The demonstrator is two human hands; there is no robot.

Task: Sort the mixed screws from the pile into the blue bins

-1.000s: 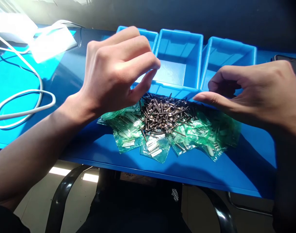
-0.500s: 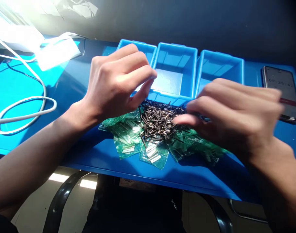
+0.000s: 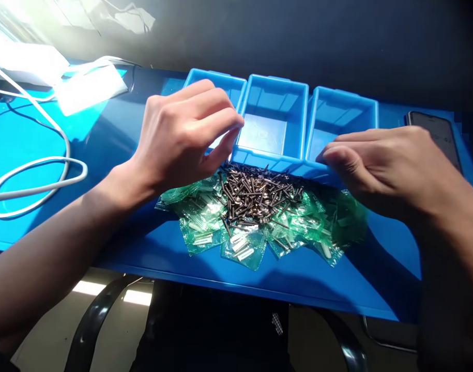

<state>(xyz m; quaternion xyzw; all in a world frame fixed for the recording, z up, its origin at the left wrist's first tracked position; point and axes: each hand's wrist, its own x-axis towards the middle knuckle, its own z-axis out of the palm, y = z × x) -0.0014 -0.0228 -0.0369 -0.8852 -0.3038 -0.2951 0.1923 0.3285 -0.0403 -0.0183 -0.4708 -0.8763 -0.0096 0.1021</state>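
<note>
My left hand (image 3: 192,129) hovers over the front of the left blue bin (image 3: 216,77), thumb and index tips pinched together; anything between them is too small or hidden to make out. My right hand (image 3: 379,163) is at the front of the right blue bin (image 3: 347,95), its thumb pressed to the curled fingers, and their contents are hidden. Between the hands lies a heap of dark screws (image 3: 255,194). Under and around it are green plastic packets (image 3: 246,248) with pale plugs and screws inside.
The middle blue bin (image 3: 277,82) stands between the other two. A phone (image 3: 438,132) lies to the right, partly behind my right hand. A white cable (image 3: 34,191) loops at the left near a bright white object (image 3: 92,85). The blue table's front edge (image 3: 240,289) runs along my lap.
My right hand has moved from over the right side of the screw heap to the right bin's front, its thumb drawn in against the fingers. The left hand stays nearly still.
</note>
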